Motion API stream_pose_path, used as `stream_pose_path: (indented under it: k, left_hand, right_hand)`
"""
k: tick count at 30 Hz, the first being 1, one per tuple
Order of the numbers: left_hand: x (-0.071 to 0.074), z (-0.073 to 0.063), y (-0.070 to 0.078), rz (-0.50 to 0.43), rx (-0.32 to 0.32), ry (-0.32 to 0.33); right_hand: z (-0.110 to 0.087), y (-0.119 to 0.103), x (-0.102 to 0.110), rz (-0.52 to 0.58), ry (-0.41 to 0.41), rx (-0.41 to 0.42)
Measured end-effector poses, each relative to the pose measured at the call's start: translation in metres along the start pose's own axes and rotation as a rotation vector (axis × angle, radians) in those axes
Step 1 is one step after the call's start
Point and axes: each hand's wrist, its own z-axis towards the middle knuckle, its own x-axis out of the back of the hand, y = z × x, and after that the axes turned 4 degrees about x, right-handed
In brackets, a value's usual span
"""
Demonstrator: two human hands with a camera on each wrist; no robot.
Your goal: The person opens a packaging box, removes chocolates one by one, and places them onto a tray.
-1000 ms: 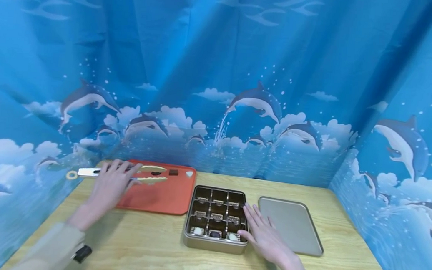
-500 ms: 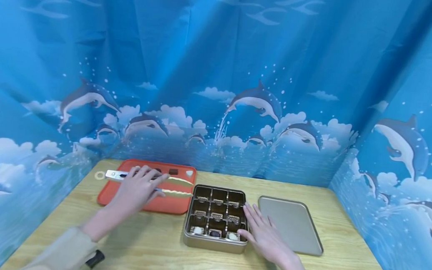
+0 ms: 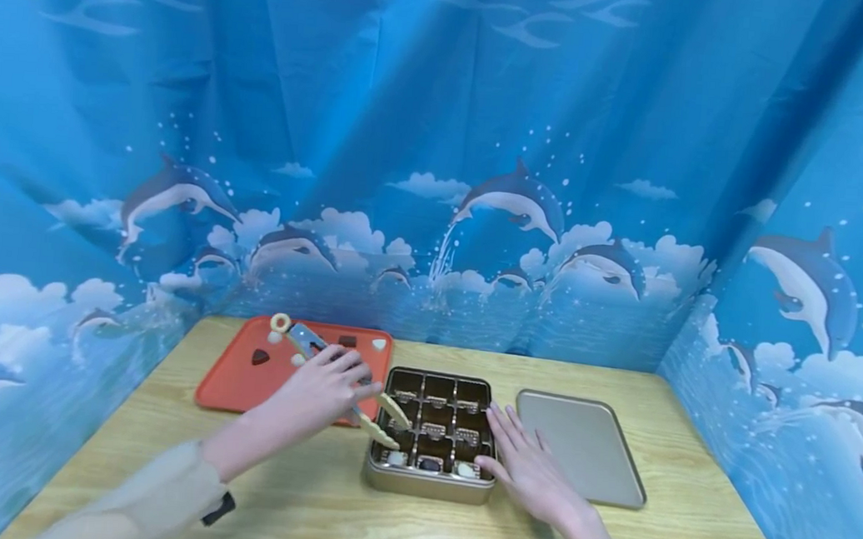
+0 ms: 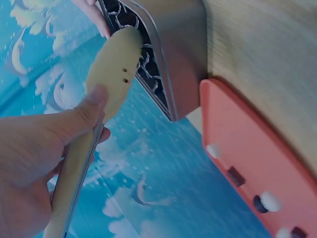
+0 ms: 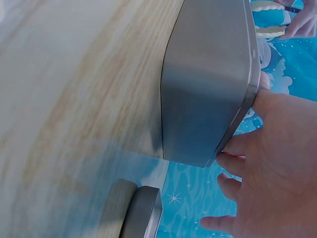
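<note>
A pair of tongs [image 3: 377, 433] with cream, wavy-edged tips is gripped in my left hand [image 3: 325, 391]. Their tips, spread apart, hang over the near-left part of a brown-gold tin [image 3: 427, 488] divided into small compartments. No piece shows between the tips in the head view. The tin's front row holds a white chocolate [image 3: 396, 459], a dark chocolate [image 3: 429, 465] and another white chocolate [image 3: 466, 470]. My right hand [image 3: 533, 477] rests on the tin's right side with fingers extended, the fingers and thumb at its rim [image 5: 255, 84].
Behind my left arm lies a red tray [image 3: 224, 384] bearing several chocolates, among them a dark triangular one [image 3: 260, 357] and a brown square [image 3: 347, 341]. The flat metal lid [image 3: 584, 447] lies right of the tin. A blue dolphin curtain [image 3: 435, 220] closes off the back and sides.
My left hand has carried the tongs rightward from the red tray to above the tin, turning their tips down toward the near-left compartments. My right hand has stayed at the tin's side.
</note>
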Motion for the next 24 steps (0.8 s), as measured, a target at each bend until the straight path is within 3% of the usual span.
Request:
stream_pose_path:
  k: [4, 9, 17, 24]
  left_hand:
    - [0.004, 0.016, 0.006, 0.105, -0.120, -0.023]
    - [0.008, 0.032, 0.013, 0.191, -0.222, -0.055]
    - [0.006, 0.043, 0.024, 0.266, -0.300, -0.114]
    - [0.003, 0.045, 0.030, 0.292, -0.306, -0.157]
  right_hand:
    - [0.000, 0.001, 0.000, -0.002, 0.002, -0.001]
    - [0.000, 0.000, 0.001, 0.002, 0.002, 0.000]
    - [0.000, 0.000, 0.000, -0.001, 0.005, 0.005]
    - [0.000, 0.000, 0.000, -0.008, 0.003, 0.002]
